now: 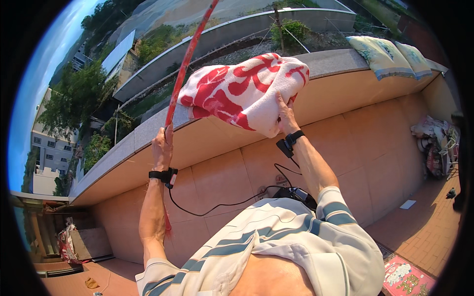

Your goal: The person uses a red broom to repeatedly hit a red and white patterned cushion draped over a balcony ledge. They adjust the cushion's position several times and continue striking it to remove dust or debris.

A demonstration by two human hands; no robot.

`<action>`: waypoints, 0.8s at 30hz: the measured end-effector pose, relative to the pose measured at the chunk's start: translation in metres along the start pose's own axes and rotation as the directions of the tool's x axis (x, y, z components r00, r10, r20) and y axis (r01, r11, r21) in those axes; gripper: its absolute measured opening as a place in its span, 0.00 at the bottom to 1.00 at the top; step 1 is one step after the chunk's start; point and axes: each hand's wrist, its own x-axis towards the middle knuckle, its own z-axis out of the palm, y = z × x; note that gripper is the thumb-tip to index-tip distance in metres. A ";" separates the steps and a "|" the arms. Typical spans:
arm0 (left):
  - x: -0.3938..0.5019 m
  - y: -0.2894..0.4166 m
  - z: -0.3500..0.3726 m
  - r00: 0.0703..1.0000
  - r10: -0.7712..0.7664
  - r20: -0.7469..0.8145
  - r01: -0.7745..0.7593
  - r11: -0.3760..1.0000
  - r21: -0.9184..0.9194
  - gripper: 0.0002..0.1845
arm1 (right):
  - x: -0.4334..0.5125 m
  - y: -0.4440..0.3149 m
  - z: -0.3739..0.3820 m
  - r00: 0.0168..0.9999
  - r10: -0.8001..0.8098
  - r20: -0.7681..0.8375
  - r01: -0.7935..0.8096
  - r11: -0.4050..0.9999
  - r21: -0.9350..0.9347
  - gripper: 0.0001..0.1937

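Observation:
My left hand (162, 148) is closed around a long red pole (185, 63), which slants up past the low wall's top. Below that forearm a red, bristly end (168, 224) shows, perhaps part of the same pole. A thick red and white patterned blanket (237, 92) lies bunched over the granite coping of the parapet (177, 116). At its near right corner, my right hand (287, 114) grips the cloth, the fingers partly hidden by a fold. Each wrist wears a black strap with a small device, and black cables run from them toward my waist.
Two patterned pillows (385, 55) rest on the coping at right. Bagged items (437, 144) stand in the far right corner. A stone slab (90, 242) leans at lower left beside a red and white sack (66, 244). A pink decorated mat (405, 277) lies at lower right.

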 end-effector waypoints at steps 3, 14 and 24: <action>-0.016 0.009 -0.011 0.987 -0.141 -0.075 0.120 0.966 -0.229 0.27 | -0.012 0.013 -0.014 0.996 0.088 -0.002 -0.088 0.994 -0.068 0.41; -0.157 -0.056 -0.010 0.910 -0.413 0.023 0.411 0.897 -0.162 0.36 | 0.072 -0.061 0.134 0.911 -0.141 0.388 0.262 0.924 -0.277 0.15; -0.191 -0.044 -0.011 0.851 -0.524 -0.035 0.516 0.847 -0.124 0.37 | 0.133 -0.159 0.225 0.727 0.001 0.687 0.361 0.850 -0.383 0.21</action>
